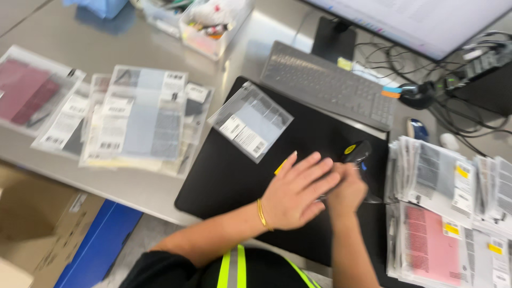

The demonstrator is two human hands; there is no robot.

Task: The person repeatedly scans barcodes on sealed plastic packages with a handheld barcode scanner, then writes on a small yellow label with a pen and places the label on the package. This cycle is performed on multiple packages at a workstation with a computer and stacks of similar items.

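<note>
1. Brightly and evenly lit from overhead, with soft shadows only.
2. Pale glare across the grey table (pixel 133 37) at far left and beside the keyboard (pixel 330 85).
3. Washed out at the far right by the glowing monitor (pixel 426 21).
4. Heavily motion-blurred throughout; smeared most at both hands and the plastic packets, print unreadable.
5. Softest toward the edges.

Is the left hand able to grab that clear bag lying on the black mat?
Probably yes. The clear bag lies flat on the black mat, just ahead of the left hand, with bare mat between them and nothing on top.
</note>
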